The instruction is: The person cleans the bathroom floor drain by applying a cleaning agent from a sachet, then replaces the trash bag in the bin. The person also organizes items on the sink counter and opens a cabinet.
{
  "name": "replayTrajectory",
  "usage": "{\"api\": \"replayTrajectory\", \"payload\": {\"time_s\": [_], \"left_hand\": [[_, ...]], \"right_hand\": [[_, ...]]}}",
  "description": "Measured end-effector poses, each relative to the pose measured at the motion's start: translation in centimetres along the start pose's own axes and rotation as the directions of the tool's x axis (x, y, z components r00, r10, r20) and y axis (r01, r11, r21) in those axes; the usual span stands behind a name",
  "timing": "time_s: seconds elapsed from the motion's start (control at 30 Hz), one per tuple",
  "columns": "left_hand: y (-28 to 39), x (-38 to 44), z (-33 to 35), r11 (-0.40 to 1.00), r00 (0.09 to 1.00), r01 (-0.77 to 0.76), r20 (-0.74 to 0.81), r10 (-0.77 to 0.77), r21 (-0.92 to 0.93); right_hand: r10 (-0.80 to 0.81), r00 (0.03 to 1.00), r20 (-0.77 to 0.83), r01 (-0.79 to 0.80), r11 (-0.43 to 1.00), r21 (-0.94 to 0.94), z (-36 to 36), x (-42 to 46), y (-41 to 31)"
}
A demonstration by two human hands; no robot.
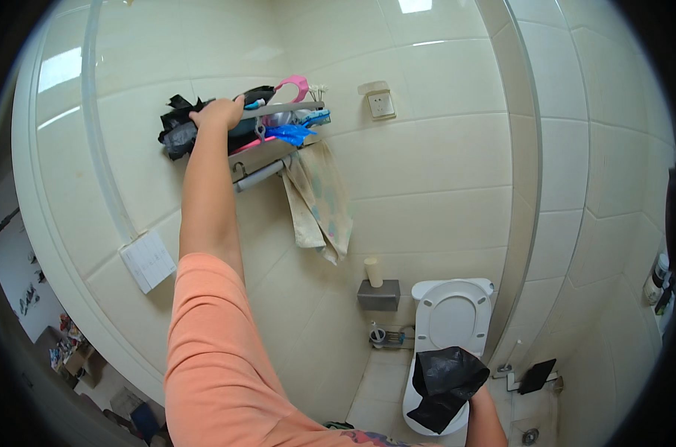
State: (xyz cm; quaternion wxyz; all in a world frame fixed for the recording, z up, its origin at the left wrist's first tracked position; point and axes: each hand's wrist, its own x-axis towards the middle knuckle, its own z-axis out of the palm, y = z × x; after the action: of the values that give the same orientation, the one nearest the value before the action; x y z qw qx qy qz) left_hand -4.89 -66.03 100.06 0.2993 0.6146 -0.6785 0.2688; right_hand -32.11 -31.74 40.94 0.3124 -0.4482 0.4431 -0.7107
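Observation:
My left hand (219,113) reaches up to a wall rack (282,108) and lies on black plastic bags (178,131) at its left end; whether its fingers grip them I cannot tell. The rack also holds a pink plastic item (296,86) and a blue plastic bag (290,134). A patterned cloth (318,201) hangs from the bar below. Low at the right, a black plastic bag (447,380) is held up by my right hand, which the bag covers; only the forearm shows. Behind that bag stands a white toilet (452,318) with its lid up.
A grey paper box (378,296) with a roll on top is on the wall left of the toilet. A socket (381,104) sits higher up. A white switch panel (148,261) is near my left arm. Bottles (656,282) stand at the far right.

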Motion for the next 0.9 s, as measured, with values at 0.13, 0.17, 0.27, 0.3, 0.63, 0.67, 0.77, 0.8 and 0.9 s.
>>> {"api": "replayTrajectory", "payload": {"time_s": [0.13, 0.17, 0.27, 0.3, 0.63, 0.67, 0.77, 0.8, 0.9], "left_hand": [[1.2, -4.5, 0.8, 0.986, 0.764, -0.075, -0.627, 0.154, 0.151], [1.7, -5.6, 0.8, 0.977, 0.675, -0.175, -0.708, 0.209, 0.122], [3.7, -12.3, 3.1, 0.703, 0.440, -0.700, -0.850, 0.290, -0.122], [4.5, -15.6, 4.7, 0.470, 0.487, -0.828, -0.808, 0.331, -0.306], [7.0, -47.7, 15.9, 0.105, 0.635, 0.279, 0.265, 0.726, -0.955], [6.8, -48.7, 16.5, 0.055, 0.577, 0.506, 0.385, 0.721, -0.861], [5.9, -50.9, 18.3, -0.169, 0.476, 0.840, 0.549, 0.687, -0.516], [5.8, -51.3, 18.8, -0.208, 0.473, 0.857, 0.559, 0.681, -0.472], [5.3, -51.7, 20.3, -0.278, 0.459, 0.886, 0.617, 0.639, -0.371]], "right_hand": [[0.059, 0.998, 0.011, -0.060, 0.993, 0.100, 0.3, -0.5, -0.5], [0.047, 0.999, 0.009, -0.047, 0.996, 0.071, 0.5, -0.2, -1.0], [0.015, 1.000, 0.027, -0.015, 1.000, 0.008, 1.8, 1.4, -3.1], [0.012, 0.999, 0.037, -0.012, 1.000, 0.004, 2.4, 2.1, -3.7], [0.107, 0.978, 0.179, -0.145, 0.965, 0.220, 7.0, 1.8, -6.2], [0.120, 0.974, 0.193, -0.167, 0.955, 0.247, 7.0, 1.5, -6.0], [0.168, 0.958, 0.231, -0.241, 0.909, 0.339, 6.4, 0.8, -5.0], [0.197, 0.951, 0.240, -0.280, 0.879, 0.387, 5.9, 0.5, -4.3], [0.331, 0.908, 0.257, -0.419, 0.719, 0.555, 4.4, 0.0, -1.1]]}}
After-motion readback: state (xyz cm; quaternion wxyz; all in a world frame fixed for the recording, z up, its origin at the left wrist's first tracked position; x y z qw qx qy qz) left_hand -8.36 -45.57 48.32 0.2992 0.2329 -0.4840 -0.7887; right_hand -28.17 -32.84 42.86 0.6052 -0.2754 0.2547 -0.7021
